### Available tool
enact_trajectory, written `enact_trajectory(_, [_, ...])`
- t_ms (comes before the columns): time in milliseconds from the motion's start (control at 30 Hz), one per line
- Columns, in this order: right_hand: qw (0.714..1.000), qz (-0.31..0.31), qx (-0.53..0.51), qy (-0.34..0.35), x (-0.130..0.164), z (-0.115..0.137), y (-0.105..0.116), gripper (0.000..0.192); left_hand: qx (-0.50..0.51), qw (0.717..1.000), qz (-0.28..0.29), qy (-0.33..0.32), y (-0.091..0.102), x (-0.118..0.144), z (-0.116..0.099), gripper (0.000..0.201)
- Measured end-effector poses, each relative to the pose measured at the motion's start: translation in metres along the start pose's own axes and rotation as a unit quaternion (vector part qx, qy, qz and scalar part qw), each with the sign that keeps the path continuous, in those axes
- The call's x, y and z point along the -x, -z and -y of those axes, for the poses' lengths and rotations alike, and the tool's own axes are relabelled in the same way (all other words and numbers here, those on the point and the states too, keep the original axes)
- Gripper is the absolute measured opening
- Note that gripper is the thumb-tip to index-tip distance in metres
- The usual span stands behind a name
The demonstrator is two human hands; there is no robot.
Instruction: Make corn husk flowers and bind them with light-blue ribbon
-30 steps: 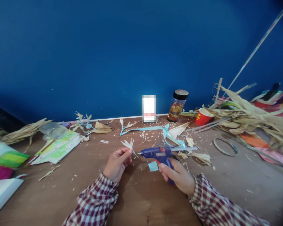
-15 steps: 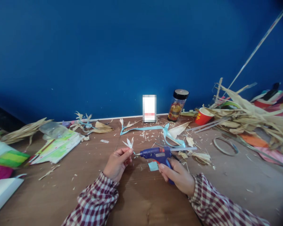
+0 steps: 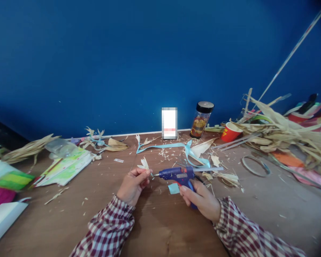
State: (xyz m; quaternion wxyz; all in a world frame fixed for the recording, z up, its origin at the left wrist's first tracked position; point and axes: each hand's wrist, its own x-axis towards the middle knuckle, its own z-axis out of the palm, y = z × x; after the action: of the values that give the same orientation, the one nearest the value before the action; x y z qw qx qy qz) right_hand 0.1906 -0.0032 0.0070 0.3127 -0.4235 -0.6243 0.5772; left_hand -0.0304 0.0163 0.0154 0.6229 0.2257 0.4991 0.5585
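Note:
Between the thumb and fingers of my left hand (image 3: 135, 184) is a small corn husk flower (image 3: 143, 164), its pale petals pointing up and slightly left. My right hand (image 3: 200, 198) is wrapped round the handle of a blue glue gun (image 3: 176, 174), which points left. The nozzle is right beside the left fingertips; whether it touches the flower's base I cannot tell. A clear glue stick (image 3: 210, 169) juts from the gun's back. Under the gun lies a small light-blue paper piece (image 3: 173, 189). Behind both hands a light-blue ribbon (image 3: 163, 146) stretches across the table.
At the back stand a lidded jar (image 3: 202, 119) and a red paper cup (image 3: 231, 132). Dried corn husks (image 3: 273, 132) pile up on the right, near a ring-shaped band (image 3: 255, 166). On the left lie a painted paper (image 3: 66, 166) and a plastic bottle (image 3: 60, 147). A blue wall (image 3: 123, 71) rises behind.
The corn husk flower has turned in my left fingers, so its petals now lean more to the left. The glue gun stays in nearly the same spot.

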Motion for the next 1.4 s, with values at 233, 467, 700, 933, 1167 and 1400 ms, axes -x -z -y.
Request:
enact_trajectory(233, [1.000,-0.009,0.002,-0.005,0.0001,0.0001,-0.0001,0.033,0.017,1.000,0.009,0.000,-0.0019,0.0019,-0.0021,0.020])
enact_trajectory(467, [1.000,-0.009,0.006,-0.008,-0.0006,-0.0001,0.0004,0.033,0.064,0.997,-0.029,0.016,-0.0006,-0.0028,-0.0020,0.017])
enact_trajectory(700, [1.000,-0.005,0.003,0.002,-0.0010,0.0018,0.0001,0.034,0.048,0.998,-0.045,0.004,-0.0031,-0.0014,-0.0033,0.017])
enact_trajectory(933, [1.000,-0.014,-0.008,-0.003,-0.0022,-0.0023,0.0016,0.035,-0.057,0.991,-0.063,-0.101,-0.0019,0.0011,-0.0036,0.014])
enact_trajectory(1167, [0.999,-0.021,-0.026,0.002,-0.0016,-0.0005,0.0006,0.032,0.012,0.996,-0.061,-0.068,-0.0019,-0.0004,-0.0012,0.020])
enact_trajectory(1400, [0.999,-0.024,-0.022,0.004,-0.0010,0.0013,0.0000,0.031,0.051,0.998,-0.023,-0.020,0.0000,-0.0009,-0.0002,0.016])
